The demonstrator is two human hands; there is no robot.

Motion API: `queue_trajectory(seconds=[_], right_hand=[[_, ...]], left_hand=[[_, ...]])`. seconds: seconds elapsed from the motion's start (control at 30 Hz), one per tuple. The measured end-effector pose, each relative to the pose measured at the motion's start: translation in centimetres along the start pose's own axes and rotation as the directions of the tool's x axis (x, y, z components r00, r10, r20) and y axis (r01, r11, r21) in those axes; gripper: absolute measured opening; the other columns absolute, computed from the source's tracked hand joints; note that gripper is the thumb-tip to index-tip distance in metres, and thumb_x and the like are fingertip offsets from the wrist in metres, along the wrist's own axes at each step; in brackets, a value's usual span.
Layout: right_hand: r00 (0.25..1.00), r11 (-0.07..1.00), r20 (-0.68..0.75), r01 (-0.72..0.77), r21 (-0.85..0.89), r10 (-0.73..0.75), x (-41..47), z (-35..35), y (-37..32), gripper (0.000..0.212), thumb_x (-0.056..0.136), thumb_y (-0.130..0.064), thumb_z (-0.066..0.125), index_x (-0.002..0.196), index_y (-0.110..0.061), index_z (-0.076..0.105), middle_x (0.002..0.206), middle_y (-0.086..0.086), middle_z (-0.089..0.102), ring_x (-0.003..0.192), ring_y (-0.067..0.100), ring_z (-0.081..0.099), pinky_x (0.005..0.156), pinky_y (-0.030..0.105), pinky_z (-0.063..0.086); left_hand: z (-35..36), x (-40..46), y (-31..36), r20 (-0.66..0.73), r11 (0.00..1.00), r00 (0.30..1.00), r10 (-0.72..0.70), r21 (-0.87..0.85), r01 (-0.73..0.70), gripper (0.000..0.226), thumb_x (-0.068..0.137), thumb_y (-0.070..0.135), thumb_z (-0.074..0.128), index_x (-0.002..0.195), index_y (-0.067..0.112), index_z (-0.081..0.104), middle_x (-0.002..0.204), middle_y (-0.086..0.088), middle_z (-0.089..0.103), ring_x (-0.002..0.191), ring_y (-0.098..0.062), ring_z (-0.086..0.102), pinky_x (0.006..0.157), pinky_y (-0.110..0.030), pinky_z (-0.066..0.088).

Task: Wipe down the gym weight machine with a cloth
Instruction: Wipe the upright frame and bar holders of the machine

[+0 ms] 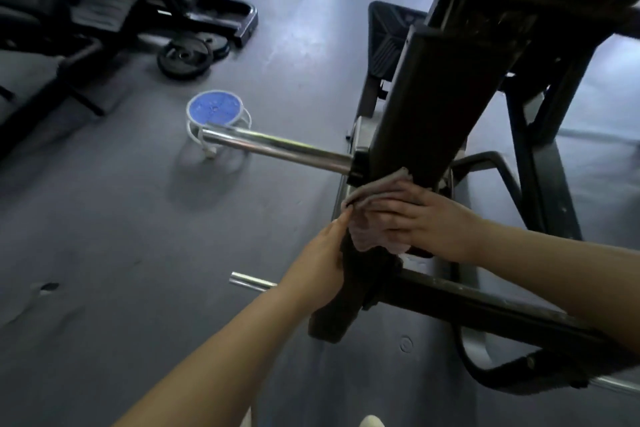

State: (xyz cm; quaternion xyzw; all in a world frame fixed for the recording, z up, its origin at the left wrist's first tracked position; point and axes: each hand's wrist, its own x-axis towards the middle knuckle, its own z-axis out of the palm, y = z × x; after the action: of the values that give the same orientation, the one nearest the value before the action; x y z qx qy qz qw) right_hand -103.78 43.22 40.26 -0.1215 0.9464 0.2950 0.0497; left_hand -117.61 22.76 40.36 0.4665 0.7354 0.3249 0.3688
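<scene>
wiping the slanted black steel arm of the weight machine (429, 107) right now. right hand (420, 224) lies fairly flat, fingers spread over a crumpled pinkish-grey cloth (375, 215), pressing it on the arm just below the chrome plate peg (277, 146). left hand (323, 263) wraps the arm's lower end, steadying it. peg, base rails and upper frame probably still need doing, so i'd guess early-to-mid.

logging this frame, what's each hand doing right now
Left hand: grips the dark machine arm from the side, just below the cloth.
Right hand: fingers fairly straight, pressing the cloth flat against that arm.
</scene>
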Motion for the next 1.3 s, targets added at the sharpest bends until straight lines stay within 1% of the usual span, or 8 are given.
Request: queue_trajectory(seconds=[0.37,0.57,0.7,0.8,0.93,1.07,1.2,1.3], right_hand=[[0.905,0.918,-0.172,-0.368,0.144,0.39,1.0,-8.8,4.4,0.042,0.087,-0.028,0.047,0.127,-0.031,0.058,0.141,-0.004,0.051,0.137,0.026,0.03,0.112,0.062,-0.001],[0.826,0.82,-0.065,-0.542,0.185,0.56,5.5,-9.5,2.3,0.036,0.084,-0.026,0.041,0.105,-0.027,0.07,0.126,0.001,0.062,0.131,0.028,0.041,0.11,0.058,0.005],[0.585,0.538,0.138,-0.799,0.269,0.799,9.8,-10.7,-0.3,0.04,0.08,-0.03,0.039,0.101,-0.026,0.073,0.12,-0.002,0.067,0.125,0.021,0.039,0.113,0.051,-0.001],[0.261,0.088,0.325,-0.882,0.463,0.909,14.1,-13.4,-1.4,0.04,0.092,-0.031,0.036,0.119,-0.032,0.064,0.139,-0.011,0.05,0.14,0.013,0.026,0.113,0.04,-0.016],[0.138,-0.255,0.556,-0.781,0.57,0.82,18.2,-14.4,-1.7,0.047,0.099,-0.015,0.044,0.141,-0.034,0.04,0.157,-0.006,0.011,0.145,0.009,-0.007,0.112,0.02,-0.016],[0.172,-0.303,0.708,-0.816,0.492,0.685,20.3,-15.1,-1.6,0.055,0.099,-0.011,0.041,0.15,-0.029,0.027,0.16,0.0,0.001,0.147,0.015,-0.008,0.115,0.028,-0.005],[-0.047,-0.349,0.646,-0.87,0.349,0.762,19.1,-14.5,-0.9,0.052,0.098,-0.005,0.037,0.145,-0.028,0.035,0.158,-0.005,0.01,0.147,0.014,0.001,0.119,0.036,0.002],[-0.009,-0.383,0.615,-0.79,0.479,0.788,22.9,-15.1,-1.1,0.04,0.097,-0.004,0.041,0.136,-0.008,0.049,0.151,0.014,0.032,0.143,0.025,0.019,0.119,0.033,0.003]], left_hand=[[-8.5,0.2,5.8,-0.137,0.88,0.964,0.23,0.451,-0.146,0.066,0.091,0.001,0.044,0.149,0.023,0.021,0.156,0.001,0.019,0.142,-0.018,0.025,0.108,-0.016,0.017],[-16.3,3.9,2.5,0.127,0.658,0.97,0.208,0.715,-0.235,0.061,0.097,0.019,0.043,0.151,0.024,0.014,0.159,0.002,0.012,0.144,-0.018,0.015,0.117,-0.03,0.012],[-22.5,5.4,-0.9,0.363,0.517,0.926,0.104,0.776,-0.362,0.061,0.097,0.024,0.044,0.15,0.028,0.014,0.157,0.003,0.017,0.141,-0.022,0.021,0.117,-0.039,0.015],[-25.8,6.3,-2.3,0.49,0.492,0.862,0.131,0.722,-0.486,0.064,0.096,0.022,0.046,0.15,0.032,0.014,0.156,0.005,0.02,0.139,-0.022,0.027,0.116,-0.04,0.018],[-27.8,7.7,-2.6,0.618,0.509,0.77,0.156,0.618,-0.599,0.064,0.095,0.021,0.047,0.149,0.033,0.015,0.152,0.005,0.03,0.133,-0.022,0.036,0.11,-0.036,0.024],[-27.9,8.7,-2.8,0.639,0.54,0.747,0.184,0.569,-0.62,0.057,0.094,0.019,0.047,0.147,0.029,0.026,0.145,0.004,0.039,0.128,-0.021,0.042,0.105,-0.033,0.031],[-27.4,9.2,-2.8,0.619,0.534,0.754,0.221,0.57,-0.624,0.048,0.095,0.021,0.045,0.141,0.028,0.035,0.136,0.003,0.044,0.121,-0.022,0.046,0.098,-0.032,0.037],[-27.2,9.4,-2.7,0.61,0.556,0.768,0.196,0.576,-0.599,0.043,0.094,0.018,0.042,0.136,0.027,0.041,0.131,0.001,0.047,0.117,-0.024,0.048,0.091,-0.033,0.041]])
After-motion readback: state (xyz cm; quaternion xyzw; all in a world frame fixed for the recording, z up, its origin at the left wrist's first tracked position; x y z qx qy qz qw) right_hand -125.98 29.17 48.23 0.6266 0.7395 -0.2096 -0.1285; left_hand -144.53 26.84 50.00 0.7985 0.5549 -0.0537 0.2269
